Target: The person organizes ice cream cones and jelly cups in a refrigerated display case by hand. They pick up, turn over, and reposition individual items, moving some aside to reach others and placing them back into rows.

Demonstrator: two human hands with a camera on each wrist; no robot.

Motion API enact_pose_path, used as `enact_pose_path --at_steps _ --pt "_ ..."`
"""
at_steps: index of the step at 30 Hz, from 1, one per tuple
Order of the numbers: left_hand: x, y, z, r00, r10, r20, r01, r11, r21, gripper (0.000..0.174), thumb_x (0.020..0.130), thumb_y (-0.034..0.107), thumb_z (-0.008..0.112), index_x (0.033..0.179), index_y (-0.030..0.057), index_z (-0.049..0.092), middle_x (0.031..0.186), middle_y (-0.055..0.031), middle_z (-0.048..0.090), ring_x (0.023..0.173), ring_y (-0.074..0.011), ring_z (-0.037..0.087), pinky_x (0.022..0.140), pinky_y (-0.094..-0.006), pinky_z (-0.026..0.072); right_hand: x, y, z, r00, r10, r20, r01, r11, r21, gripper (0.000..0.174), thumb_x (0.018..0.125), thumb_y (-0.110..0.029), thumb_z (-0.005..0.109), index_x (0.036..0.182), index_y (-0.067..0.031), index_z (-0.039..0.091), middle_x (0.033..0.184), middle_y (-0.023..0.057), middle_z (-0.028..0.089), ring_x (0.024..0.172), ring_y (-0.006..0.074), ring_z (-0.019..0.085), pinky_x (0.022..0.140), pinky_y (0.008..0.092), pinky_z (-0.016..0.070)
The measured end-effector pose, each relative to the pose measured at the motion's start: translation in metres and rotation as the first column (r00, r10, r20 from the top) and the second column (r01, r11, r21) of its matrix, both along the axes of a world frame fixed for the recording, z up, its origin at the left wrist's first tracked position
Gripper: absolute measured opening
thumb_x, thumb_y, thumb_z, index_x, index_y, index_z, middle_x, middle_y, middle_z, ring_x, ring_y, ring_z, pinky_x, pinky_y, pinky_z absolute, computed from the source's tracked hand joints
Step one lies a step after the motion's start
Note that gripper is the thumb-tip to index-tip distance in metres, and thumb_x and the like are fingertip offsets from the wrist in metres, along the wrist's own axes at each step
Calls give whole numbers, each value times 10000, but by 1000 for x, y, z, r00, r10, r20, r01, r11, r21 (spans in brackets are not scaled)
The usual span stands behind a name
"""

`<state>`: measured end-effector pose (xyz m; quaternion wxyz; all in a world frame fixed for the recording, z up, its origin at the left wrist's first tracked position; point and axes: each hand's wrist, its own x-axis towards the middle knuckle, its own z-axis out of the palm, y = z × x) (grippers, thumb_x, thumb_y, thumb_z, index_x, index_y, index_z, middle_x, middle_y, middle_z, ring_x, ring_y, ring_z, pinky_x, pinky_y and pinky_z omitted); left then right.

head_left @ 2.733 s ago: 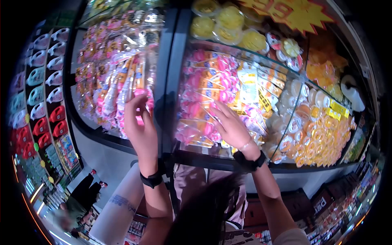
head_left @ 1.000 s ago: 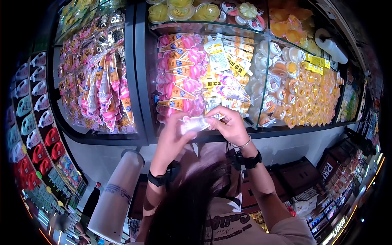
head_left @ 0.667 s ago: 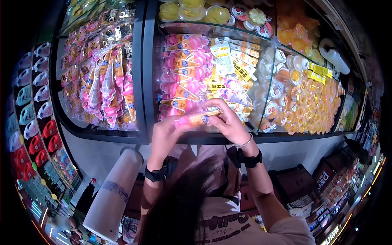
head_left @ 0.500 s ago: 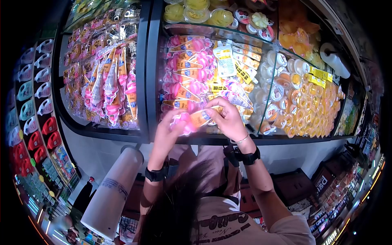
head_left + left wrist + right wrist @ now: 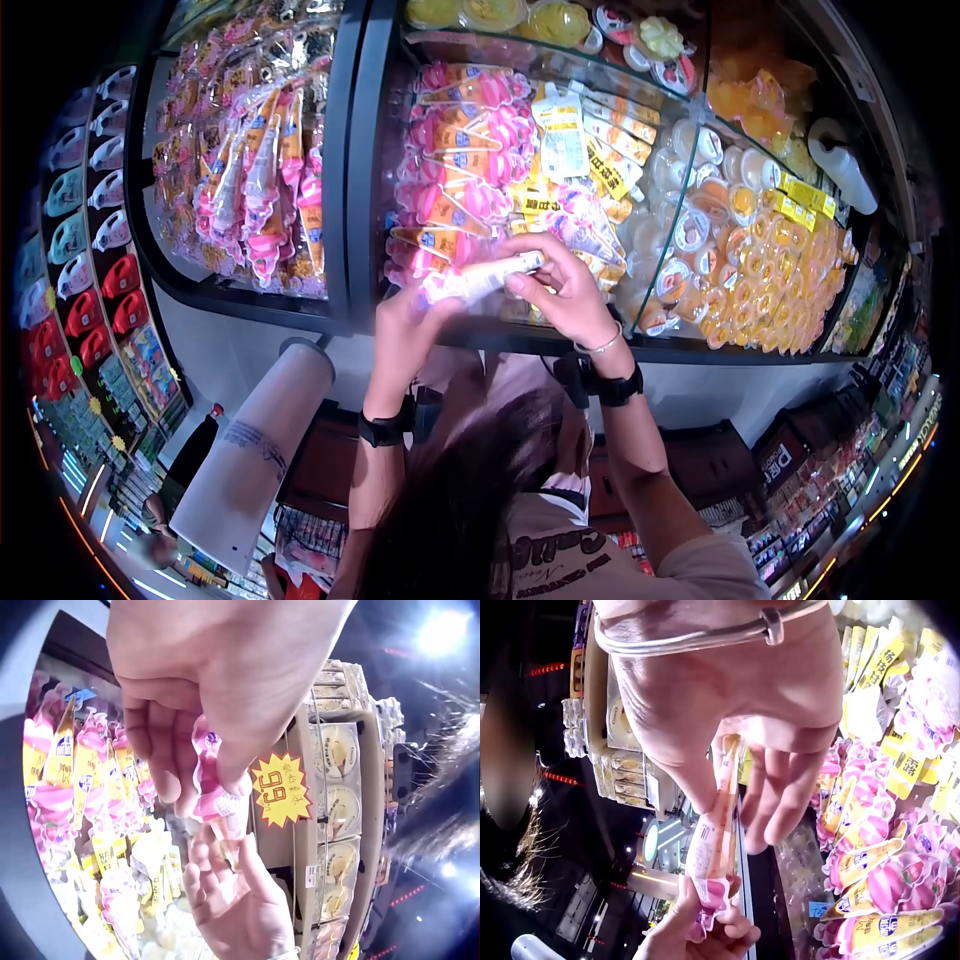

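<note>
While left hand [image 5: 400,335] and right hand [image 5: 570,300] pinch one cone-shaped packet [image 5: 478,279], fingers [image 5: 548,268] grasping both ends

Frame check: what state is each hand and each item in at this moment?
cone-shaped packet, held roughly level between both hands, in front of the case.
left hand, pinches the packet's pink end.
right hand, pinches the packet's narrow orange end.
cone packets in the bin, lying stacked, untouched.
white roll, tilted, below the case.

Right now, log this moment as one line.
left hand: pinches cone packet at pink end | right hand: pinches its narrow end | behind: snack bins
</note>
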<state>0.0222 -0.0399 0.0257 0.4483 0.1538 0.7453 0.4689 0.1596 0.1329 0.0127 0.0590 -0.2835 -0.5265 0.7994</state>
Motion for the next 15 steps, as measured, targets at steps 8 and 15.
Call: enact_pose_path --at_steps 8,15 --pt "3 19 4 955 -121 -270 160 978 130 560 801 60 735 1309 0 508 1366 -138 525 1292 -252 475 1089 -368 361 7 8 -12 968 -142 206 160 985 -72 180 967 -100 600 1103 15 579 874 88 671 716 148 693 641 248 557" --pt "-1 35 -18 973 209 98 -209 978 -9 190 888 115 701 1021 -6 639 1072 -59 672 947 -109 612 865 -267 476 2 23 -10 980 -17 198 35 996 -88 215 970 -135 604 1130 5 577 920 72 661 693 121 659 633 250 547"
